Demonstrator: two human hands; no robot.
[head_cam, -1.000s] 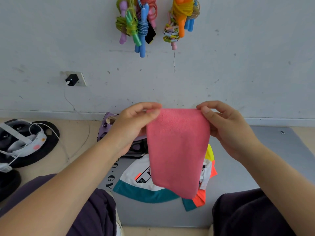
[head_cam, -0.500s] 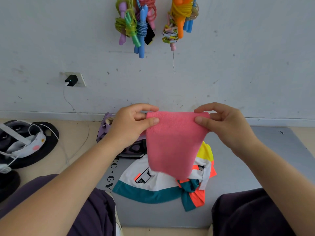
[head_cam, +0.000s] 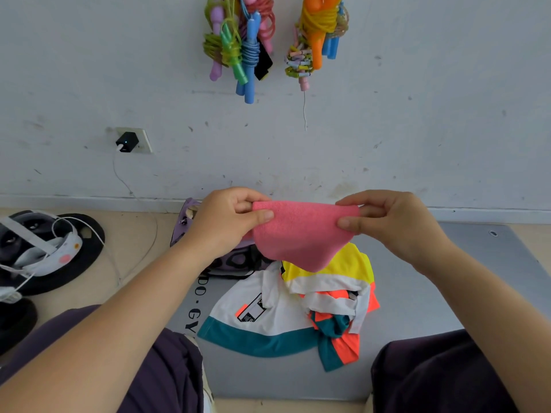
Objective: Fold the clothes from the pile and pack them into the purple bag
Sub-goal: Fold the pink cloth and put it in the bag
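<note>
I hold a pink fleecy cloth in the air in front of me, folded short. My left hand pinches its left top corner and my right hand pinches its right top corner. Below it on the grey mat lies a crumpled garment in white, yellow, orange and teal. The purple bag sits on the floor behind my left hand, mostly hidden by the hand and the cloth.
The grey mat runs to the wall. Left of it on the floor are a black round pad with a white headset and a charger cable. Coloured skipping ropes hang on the wall. My knees frame the mat's near edge.
The pink cloth hung long a second ago; its lower part has come up, so it now hangs much shorter. Both hands have dropped slightly and kept their grip.
</note>
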